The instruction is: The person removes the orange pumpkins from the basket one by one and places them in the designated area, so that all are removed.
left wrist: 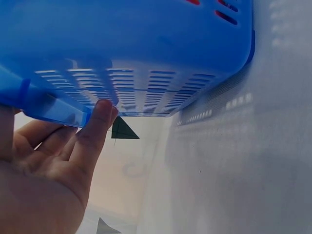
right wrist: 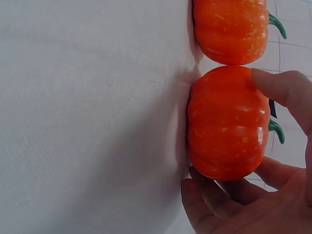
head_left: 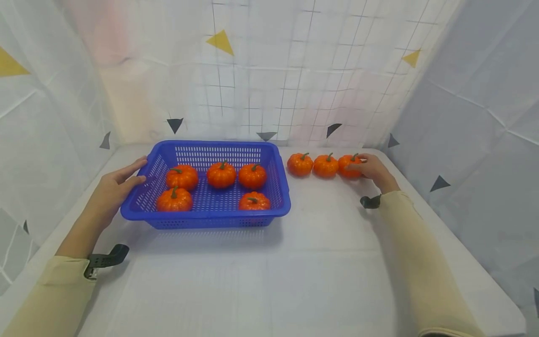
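A cream sleeve [head_left: 421, 262] reaches forward to the right hand [head_left: 375, 171], whose thumb and fingers grip the end pumpkin [right wrist: 226, 124], glossy orange, ribbed, pale-flecked, green-stemmed, upright on the surface [head_left: 294, 276] between them; a neighbouring pumpkin [right wrist: 231, 31] touches it beside the thumb. The left hand [head_left: 113, 187], fingers extended, touches the blue basket [head_left: 210, 215].

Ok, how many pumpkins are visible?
8. Five in the blue basket: left-rear pumpkin, left-front pumpkin, middle pumpkin, right-rear pumpkin, right-front pumpkin. On the table: leftmost pumpkin, centre pumpkin, rightmost pumpkin, which the right hand grips. The near wall may hide others.
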